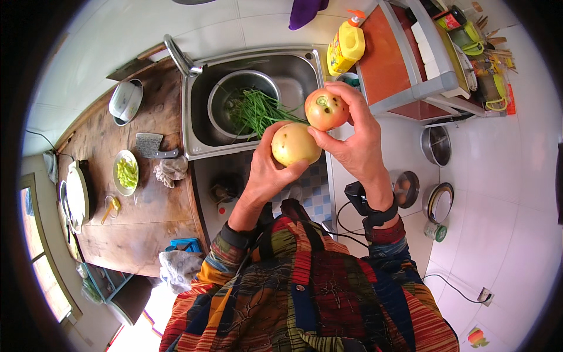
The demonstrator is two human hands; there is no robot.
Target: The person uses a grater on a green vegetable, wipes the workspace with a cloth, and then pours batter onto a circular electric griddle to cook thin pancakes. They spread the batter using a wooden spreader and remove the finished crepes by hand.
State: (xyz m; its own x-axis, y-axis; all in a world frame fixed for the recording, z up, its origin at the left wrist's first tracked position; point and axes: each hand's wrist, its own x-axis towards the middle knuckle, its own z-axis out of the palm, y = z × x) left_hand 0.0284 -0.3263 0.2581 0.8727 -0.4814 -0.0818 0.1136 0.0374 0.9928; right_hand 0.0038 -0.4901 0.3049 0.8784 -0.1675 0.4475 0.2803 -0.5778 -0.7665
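My left hand (272, 169) grips a pale yellow, round tomato-like fruit (295, 144) with small dark specks. In my right hand (358, 127) is a pinkish tomato (326, 109), its green stem scar and several dark spots facing up. Both are held close together over the front right edge of a stainless steel sink (299, 90). Behind my left hand, long green leafy stalks (259, 111) lie in a metal bowl (213, 105) inside the sink, some trailing over its rim towards the tomato.
A chrome faucet (179, 55) rises at the sink's back left. On the wooden counter (149, 237) lie a cleaver (151, 146), a crumpled cloth (170, 170) and a plate of cut green vegetable (126, 172). A yellow detergent bottle (346, 47) stands right of the sink, beside a shelf rack (387, 99).
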